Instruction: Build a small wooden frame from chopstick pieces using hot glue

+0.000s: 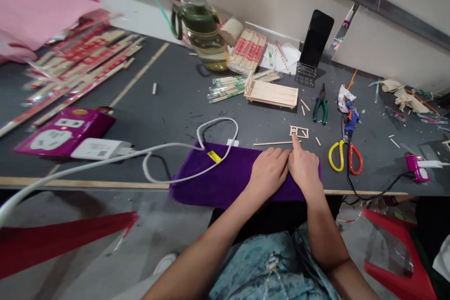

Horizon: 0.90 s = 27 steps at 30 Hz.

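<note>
My left hand (270, 167) rests on a purple plush cushion (211, 173) at the table's front edge, its fingers curled in and nothing visible in them. Beside it, almost touching, is my right hand (305, 165). Its index finger stretches forward and its tip touches or lies just at a small rectangular frame of thin wooden sticks (306, 133); the other fingers are folded. A single thin stick (272, 143) lies to the left of that fingertip. Farther back sits a larger piece built of sticks (272, 93), with a flat bed and a raised end.
Behind are wrapped chopsticks (248, 49), a lidded jug (204, 33) and a phone on a stand (316, 40). Rightward lie green-handled pliers (320, 108), a blue glue gun (351, 119) and scissors (336, 155). A white cable (168, 144) from a power strip (66, 131) crosses the cushion.
</note>
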{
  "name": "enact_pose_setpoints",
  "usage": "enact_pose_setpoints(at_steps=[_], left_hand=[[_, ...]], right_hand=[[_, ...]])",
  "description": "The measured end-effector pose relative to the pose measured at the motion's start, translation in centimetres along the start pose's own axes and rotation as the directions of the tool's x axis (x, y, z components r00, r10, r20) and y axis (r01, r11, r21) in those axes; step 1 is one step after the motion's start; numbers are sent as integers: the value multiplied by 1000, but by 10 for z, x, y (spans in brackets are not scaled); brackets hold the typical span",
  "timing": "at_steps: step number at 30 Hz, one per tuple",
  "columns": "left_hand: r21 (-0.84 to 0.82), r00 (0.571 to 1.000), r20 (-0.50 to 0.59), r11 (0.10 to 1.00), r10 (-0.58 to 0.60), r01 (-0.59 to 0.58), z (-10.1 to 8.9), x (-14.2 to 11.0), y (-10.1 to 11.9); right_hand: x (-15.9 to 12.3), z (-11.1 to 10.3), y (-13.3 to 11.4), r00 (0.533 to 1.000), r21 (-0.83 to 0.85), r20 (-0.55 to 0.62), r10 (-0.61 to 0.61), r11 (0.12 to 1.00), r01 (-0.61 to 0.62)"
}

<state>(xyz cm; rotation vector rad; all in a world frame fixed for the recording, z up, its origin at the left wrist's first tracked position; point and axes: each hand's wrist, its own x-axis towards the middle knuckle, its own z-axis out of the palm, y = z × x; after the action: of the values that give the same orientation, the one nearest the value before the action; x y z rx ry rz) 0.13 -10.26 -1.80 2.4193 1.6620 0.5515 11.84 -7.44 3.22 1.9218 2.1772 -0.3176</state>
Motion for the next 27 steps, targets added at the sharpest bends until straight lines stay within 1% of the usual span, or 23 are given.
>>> enact_pose_setpoints(at_steps=[7,18,27], left_hand=[[-29,1000,-17,1000,-2,1,0,0,0],[15,1000,9,1000,-2,2,1,0,-1],[18,1000,-17,1000,11,-11,3,-1,-1]], right_hand=[[0,0,0,1000,3,2,6,1000,-6],[0,0,0,1000,10,-8,4,1000,-4],[0,1,1,1000,10,-16,7,1000,-7]])
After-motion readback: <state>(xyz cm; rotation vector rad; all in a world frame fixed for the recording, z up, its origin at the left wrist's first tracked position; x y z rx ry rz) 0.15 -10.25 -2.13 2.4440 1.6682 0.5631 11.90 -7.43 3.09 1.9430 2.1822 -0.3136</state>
